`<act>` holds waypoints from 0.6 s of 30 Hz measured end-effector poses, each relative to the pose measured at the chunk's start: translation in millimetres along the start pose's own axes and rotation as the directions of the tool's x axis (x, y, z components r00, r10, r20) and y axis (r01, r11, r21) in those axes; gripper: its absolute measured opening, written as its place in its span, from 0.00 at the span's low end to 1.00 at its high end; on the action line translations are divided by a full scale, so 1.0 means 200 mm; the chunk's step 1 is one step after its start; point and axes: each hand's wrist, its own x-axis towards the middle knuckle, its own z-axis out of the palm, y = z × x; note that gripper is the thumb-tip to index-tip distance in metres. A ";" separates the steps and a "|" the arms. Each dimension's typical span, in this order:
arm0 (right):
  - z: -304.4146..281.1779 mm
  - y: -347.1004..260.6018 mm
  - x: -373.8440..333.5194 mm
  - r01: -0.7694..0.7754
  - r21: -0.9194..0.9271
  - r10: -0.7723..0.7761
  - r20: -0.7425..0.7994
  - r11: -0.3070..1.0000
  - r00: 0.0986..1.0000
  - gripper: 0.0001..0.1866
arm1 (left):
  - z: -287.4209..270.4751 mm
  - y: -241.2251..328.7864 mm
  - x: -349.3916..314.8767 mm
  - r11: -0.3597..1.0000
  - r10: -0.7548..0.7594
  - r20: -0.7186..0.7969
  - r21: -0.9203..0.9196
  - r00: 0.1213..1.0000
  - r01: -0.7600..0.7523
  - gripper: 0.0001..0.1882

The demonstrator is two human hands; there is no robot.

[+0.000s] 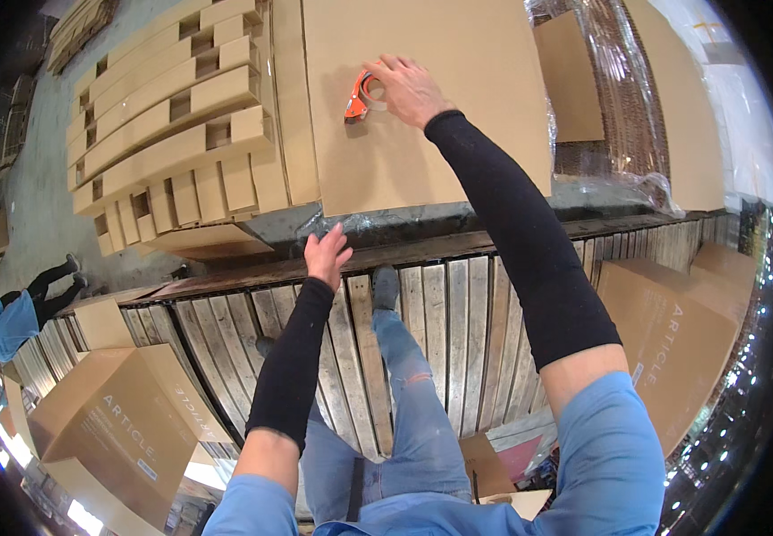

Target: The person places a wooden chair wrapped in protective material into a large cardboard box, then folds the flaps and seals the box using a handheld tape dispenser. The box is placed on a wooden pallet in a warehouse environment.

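My right hand [411, 92] reaches far forward over a large flat cardboard sheet [458, 152]. Its fingers curl over the roll of an orange tape dispenser [357, 102], whose ring-shaped roll shows beside the palm. Whether the dispenser rests on the sheet or is slightly raised, I cannot tell. Nearer to me, my left hand [326, 256] hangs in the air just short of the sheet's front edge. It holds nothing, and its fingers are apart. Black sleeves cover both forearms.
Stacked cardboard pieces with notches [168, 116] stand left of the sheet. Slatted wooden boards [467, 339] run crosswise below me. Open cartons flank me, one left [118, 429] and one right [672, 330]. Plastic-wrapped cardboard [623, 89] stands far right. Another person [16, 322] is at far left.
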 end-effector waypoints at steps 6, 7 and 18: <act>0.28 0.17 0.08 0.225 -0.167 -0.213 0.086 0.960 0.973 0.23 | 0.32 -0.01 0.23 0.971 0.018 -0.110 -0.234 0.994 -0.043 0.22; 0.28 0.17 0.09 0.217 -0.164 -0.210 0.062 0.962 0.976 0.20 | 0.29 -0.03 0.24 0.972 0.024 -0.074 -0.232 0.997 -0.040 0.19; -0.04 0.03 -0.32 -0.057 0.212 0.020 0.174 0.976 0.985 0.10 | 0.04 -0.03 -0.31 0.831 0.190 0.101 -0.547 0.977 -0.105 0.22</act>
